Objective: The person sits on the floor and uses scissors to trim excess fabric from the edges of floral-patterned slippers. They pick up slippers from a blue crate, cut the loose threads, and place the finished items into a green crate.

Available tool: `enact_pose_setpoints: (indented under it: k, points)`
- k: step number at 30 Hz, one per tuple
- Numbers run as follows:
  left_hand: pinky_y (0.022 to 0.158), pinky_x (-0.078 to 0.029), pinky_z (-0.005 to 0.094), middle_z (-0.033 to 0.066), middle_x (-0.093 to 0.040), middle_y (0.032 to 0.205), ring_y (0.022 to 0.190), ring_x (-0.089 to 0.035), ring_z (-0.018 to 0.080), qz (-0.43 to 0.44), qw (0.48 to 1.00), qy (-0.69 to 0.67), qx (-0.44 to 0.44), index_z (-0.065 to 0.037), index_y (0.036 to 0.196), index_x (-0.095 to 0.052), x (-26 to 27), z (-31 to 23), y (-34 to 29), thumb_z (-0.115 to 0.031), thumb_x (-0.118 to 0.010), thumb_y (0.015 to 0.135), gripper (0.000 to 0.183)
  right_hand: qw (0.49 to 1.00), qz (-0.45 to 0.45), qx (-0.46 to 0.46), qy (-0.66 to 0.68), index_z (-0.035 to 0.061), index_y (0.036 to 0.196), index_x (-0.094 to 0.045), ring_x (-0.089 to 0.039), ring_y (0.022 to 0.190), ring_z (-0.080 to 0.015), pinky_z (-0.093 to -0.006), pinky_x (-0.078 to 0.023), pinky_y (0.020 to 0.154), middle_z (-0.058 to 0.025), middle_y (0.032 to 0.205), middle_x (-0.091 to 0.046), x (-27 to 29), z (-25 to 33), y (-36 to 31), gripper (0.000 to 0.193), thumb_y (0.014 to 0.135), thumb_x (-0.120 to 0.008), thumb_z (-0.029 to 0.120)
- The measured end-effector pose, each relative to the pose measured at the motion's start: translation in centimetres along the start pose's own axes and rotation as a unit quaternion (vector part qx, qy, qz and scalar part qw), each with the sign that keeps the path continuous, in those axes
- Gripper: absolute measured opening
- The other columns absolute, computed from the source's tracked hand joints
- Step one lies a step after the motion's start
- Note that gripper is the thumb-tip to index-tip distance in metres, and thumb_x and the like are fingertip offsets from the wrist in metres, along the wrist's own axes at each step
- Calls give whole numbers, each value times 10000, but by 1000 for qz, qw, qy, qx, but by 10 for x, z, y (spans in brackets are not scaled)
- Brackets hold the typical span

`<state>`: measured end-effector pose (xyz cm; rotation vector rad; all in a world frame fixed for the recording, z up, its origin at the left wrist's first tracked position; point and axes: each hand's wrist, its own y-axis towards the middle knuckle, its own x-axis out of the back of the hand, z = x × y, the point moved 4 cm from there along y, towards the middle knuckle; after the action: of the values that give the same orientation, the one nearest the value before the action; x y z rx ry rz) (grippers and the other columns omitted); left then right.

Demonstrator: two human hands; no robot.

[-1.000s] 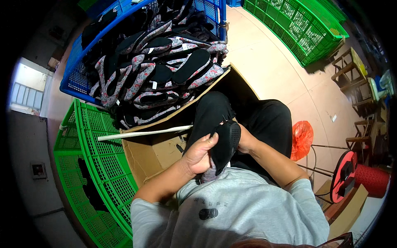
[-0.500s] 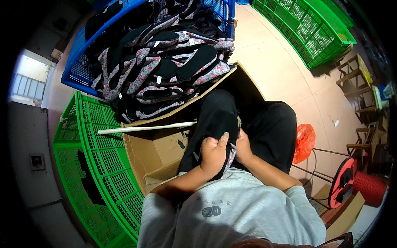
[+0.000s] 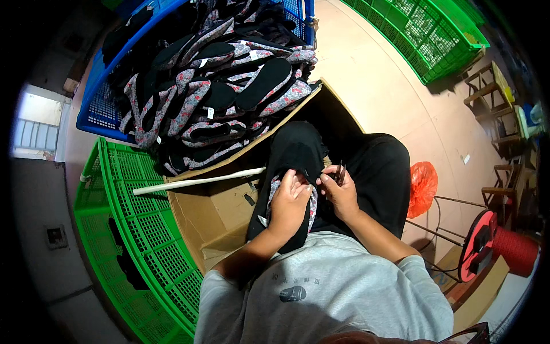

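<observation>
A slipper [image 3: 313, 209] with a black sole and grey-pink floral sides lies along my left thigh. My left hand [image 3: 288, 206] grips it near its far end, fingers curled over the edge and thumb toward the right. Just to the right, my right hand [image 3: 341, 198] is closed on a small dark tool [image 3: 342, 172] that looks like thread snips. Its fingertips pinch at the slipper's edge; any thread there is too small to make out. Beyond my knees, a heap of similar slippers [image 3: 212, 94] fills a blue crate [image 3: 94, 112].
An open cardboard box [image 3: 189, 215] stands by my legs, a white stick [image 3: 197, 181] across it. Green crates [image 3: 154, 229] stand at left, another green crate [image 3: 424, 40] at far right. An orange plastic bag [image 3: 423, 186], a red thread spool [image 3: 515, 255] and wooden stools [image 3: 484, 92] are at right.
My right hand has lifted from beside the slipper to its far end, and the dark tool now shows in it. The left hand has shifted its grip, baring floral fabric on the slipper's left side.
</observation>
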<state>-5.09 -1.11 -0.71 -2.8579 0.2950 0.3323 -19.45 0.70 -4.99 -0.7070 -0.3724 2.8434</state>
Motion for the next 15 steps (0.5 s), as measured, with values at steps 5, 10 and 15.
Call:
enact_pose_setpoints:
  k: [5, 10, 15]
  points:
    - [884, -488, 296, 139, -554, 1186, 1030, -570, 177, -42, 972, 219, -72, 17, 1297, -457, 17, -24, -11, 17, -632, 892, 441, 1000, 9, -10, -12, 102, 1081, -559, -547, 644, -59, -169, -385, 523, -15, 875, -662, -1, 2, 0, 174, 940, -650, 149]
    - [938, -408, 441, 141, -562, 1134, 1068, -524, 344, -5, 758, 560, -333, -57, 1091, -655, 7, -94, 6, -108, -775, 734, 380, 1000, 22, -8, 1, 97, 1085, -561, -553, 656, -59, -170, -399, 550, -18, 881, -670, 1, 1, 2, 174, 943, -647, 148]
    - [938, -427, 437, 112, -596, 1104, 1080, -544, 331, 116, 727, 572, -361, -70, 897, -713, -4, -102, 33, -165, -770, 714, 214, 1000, 23, -3, -2, 94, 1092, -561, -555, 653, -53, -164, -393, 534, -23, 882, -680, -1, 4, 0, 180, 944, -646, 150]
